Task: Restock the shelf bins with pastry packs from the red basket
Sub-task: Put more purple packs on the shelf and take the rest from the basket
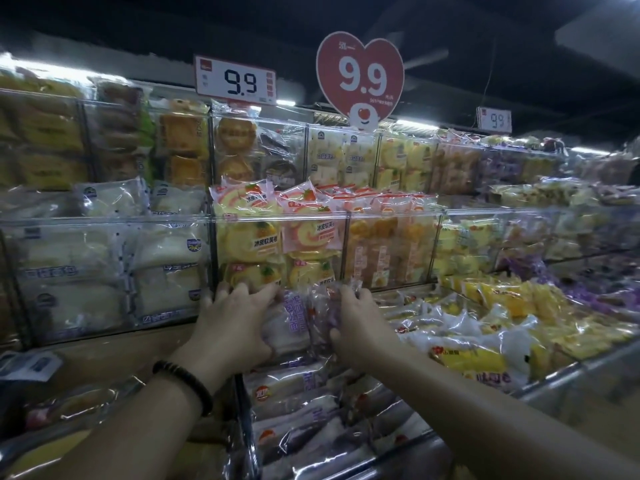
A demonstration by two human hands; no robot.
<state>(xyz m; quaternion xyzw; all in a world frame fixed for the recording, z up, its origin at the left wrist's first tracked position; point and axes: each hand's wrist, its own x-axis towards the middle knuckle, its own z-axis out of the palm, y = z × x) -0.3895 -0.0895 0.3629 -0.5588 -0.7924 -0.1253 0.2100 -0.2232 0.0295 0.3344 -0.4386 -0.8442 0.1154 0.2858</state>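
Head view, dim aisle. My read from the feed:

- Left hand (235,320): fingers spread and curled over the left side of a white pastry pack (289,327) with purple lettering, thumb tucked under its lower edge. It is holding the pack. Dark bead bracelet (183,384) on that wrist.
- Right hand (360,323): fingers bent, pinching the crinkled wrapper of a purple-tinted pack (323,315) that sits just to its left, touching the white one. Both packs lie between the two hands, held up on edge.
- Directly above the fingertips: a clear acrylic bin (242,220) stacked with yellow and pink roll-cake packs (311,233). The held packs sit just below its base.
- Below the wrists: a lower bin (247,427) with more white wrapped packs lying flat.
- Right of the right hand: a loose heap of yellow and white packs (485,327) on the open tier.
- High above both hands: a heart sign (360,77) and a white price card (235,81), both reading 9.9.
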